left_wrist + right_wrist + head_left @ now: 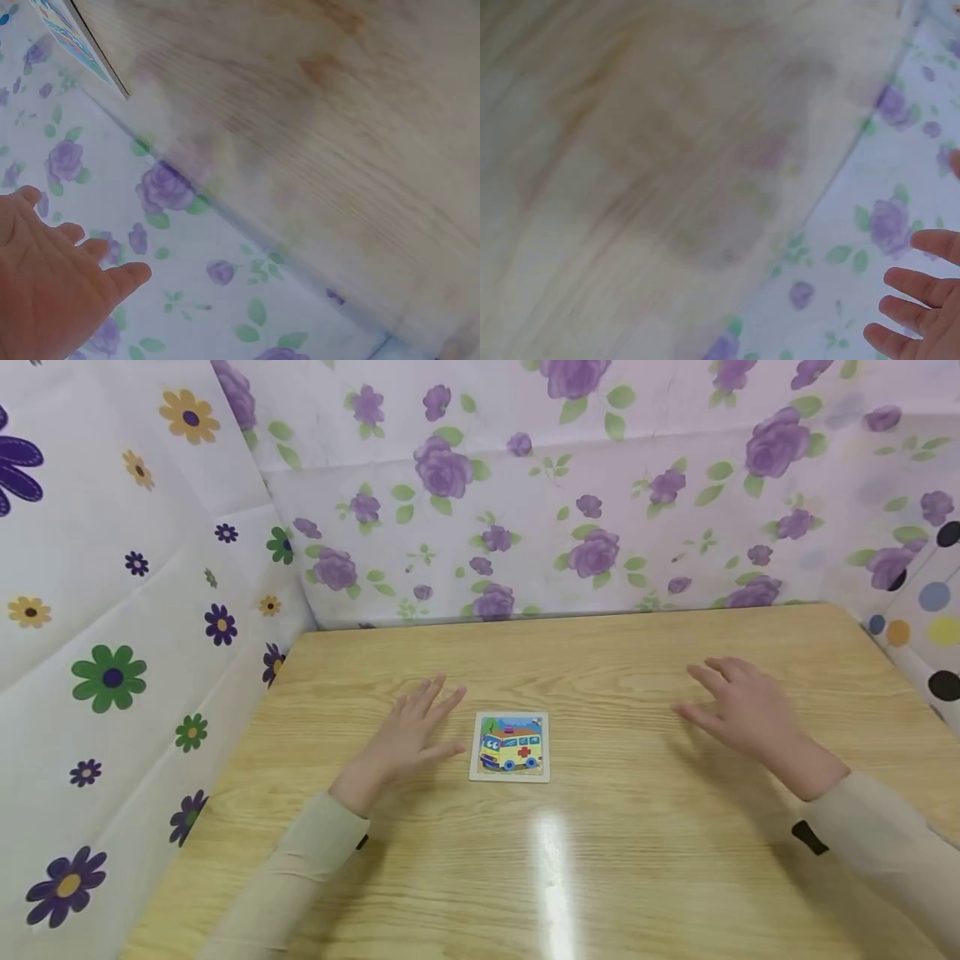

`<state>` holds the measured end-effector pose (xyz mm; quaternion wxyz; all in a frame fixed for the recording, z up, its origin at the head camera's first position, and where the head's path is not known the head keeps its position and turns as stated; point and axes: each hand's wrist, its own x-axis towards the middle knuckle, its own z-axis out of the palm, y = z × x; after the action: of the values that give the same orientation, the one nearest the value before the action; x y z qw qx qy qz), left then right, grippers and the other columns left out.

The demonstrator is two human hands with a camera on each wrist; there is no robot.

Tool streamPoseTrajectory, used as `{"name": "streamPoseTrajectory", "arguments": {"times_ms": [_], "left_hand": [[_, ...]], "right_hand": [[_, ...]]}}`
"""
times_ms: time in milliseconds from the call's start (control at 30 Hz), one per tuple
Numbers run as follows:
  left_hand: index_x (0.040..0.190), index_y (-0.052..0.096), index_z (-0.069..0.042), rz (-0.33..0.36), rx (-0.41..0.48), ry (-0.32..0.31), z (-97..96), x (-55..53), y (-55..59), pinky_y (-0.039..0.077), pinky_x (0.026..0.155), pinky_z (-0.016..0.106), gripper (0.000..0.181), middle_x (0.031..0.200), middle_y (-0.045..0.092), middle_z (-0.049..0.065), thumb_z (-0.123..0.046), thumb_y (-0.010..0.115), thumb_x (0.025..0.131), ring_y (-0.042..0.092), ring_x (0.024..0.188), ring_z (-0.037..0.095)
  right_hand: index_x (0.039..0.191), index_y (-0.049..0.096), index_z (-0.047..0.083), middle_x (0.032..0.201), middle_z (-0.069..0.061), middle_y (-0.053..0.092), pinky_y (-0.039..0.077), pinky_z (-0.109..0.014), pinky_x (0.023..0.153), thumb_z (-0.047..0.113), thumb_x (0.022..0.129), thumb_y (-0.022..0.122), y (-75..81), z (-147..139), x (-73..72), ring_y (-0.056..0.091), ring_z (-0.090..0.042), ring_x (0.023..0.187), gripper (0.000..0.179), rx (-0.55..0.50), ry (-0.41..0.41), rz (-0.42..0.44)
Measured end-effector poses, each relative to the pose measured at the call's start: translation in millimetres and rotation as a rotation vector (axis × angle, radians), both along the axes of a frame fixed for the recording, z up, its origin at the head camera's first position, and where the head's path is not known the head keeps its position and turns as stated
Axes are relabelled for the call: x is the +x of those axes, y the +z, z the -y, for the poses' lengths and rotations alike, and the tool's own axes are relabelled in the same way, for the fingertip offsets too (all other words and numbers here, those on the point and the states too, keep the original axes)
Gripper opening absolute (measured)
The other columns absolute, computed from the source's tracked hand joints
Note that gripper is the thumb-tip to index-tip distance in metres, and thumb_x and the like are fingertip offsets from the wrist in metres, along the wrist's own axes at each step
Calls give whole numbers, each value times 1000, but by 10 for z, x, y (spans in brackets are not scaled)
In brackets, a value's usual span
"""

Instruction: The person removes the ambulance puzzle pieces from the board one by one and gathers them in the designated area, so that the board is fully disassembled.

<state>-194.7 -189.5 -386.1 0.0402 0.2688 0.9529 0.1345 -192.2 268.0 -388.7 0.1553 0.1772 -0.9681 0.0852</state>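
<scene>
A square picture puzzle (510, 747) with a pale frame lies flat on the wooden table, showing a yellow cartoon ambulance van with a red cross. Just left of it is my left hand (408, 731), fingers spread, its thumb close to the frame's left edge. Part of the picture puzzle (75, 37) appears at the top left of the left wrist view. My right hand (746, 706) hovers over the table well to the right, fingers apart and holding nothing. In the right wrist view, the fingers of the right hand (930, 300) are extended.
The wooden table (600, 668) has a light streak reflected near its front middle. Behind it hangs a cloth with purple roses (442, 468). A cloth with daisies (112, 677) borders the left side, and a dotted cloth (933, 597) the right.
</scene>
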Motion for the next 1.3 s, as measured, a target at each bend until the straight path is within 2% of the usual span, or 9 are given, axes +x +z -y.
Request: {"name": "streamPoseTrajectory", "arguments": {"times_ms": [100,167,333,467,667,867,1133,1300], "left_hand": [[154,13,-27,-35,-6,-49,-39,29,10,7,116,58,76,161,0,9,-50,53,93,3,147,35],[154,19,-24,-63,-9,-96,-74,49,11,10,115,58,75,161,3,10,-50,54,93,4,147,36],[152,27,-21,-100,-18,-191,-182,96,12,16,114,58,72,161,7,9,-50,55,92,7,147,36],[151,29,-21,-102,-32,-212,-248,137,7,16,115,58,72,160,9,10,-52,55,91,7,147,36],[151,29,-19,-80,-66,-246,-341,173,-21,15,115,58,73,160,10,14,-55,53,91,5,147,37],[150,31,-27,-37,-84,-288,-436,175,-53,14,115,57,66,160,10,13,-54,51,93,8,147,33],[148,34,-36,34,-153,-308,-488,151,-159,14,116,56,60,160,11,10,-56,49,93,11,147,30],[149,29,-38,28,-205,-316,-490,135,-244,14,115,57,63,160,9,11,-60,45,92,10,147,31]], "right_hand": [[122,60,-3,117,-30,59,45,-61,85,33,82,73,36,107,-33,54,-47,107,55,-28,49,-55],[119,62,-3,112,-29,62,46,-60,84,28,81,75,55,179,-43,56,-47,103,51,-50,57,-55],[117,63,-2,110,-27,64,48,-59,81,25,85,71,83,337,-52,57,-47,102,43,-99,6,39],[118,63,-1,114,-26,64,47,-59,85,26,88,68,97,493,-78,57,-46,105,41,-119,5,98],[113,66,-1,109,-24,66,48,-56,85,22,85,71,118,739,-61,59,-43,101,36,-130,60,79],[112,65,-2,110,-23,66,48,-54,88,19,85,71,122,968,-48,59,-41,103,35,-158,96,117],[113,65,-1,111,-21,66,48,-51,91,17,85,71,15,1239,-90,58,-39,106,33,-173,121,194],[112,66,-1,111,-19,67,49,-50,90,17,85,71,-70,1389,-144,60,-38,105,33,-168,154,226]]}}
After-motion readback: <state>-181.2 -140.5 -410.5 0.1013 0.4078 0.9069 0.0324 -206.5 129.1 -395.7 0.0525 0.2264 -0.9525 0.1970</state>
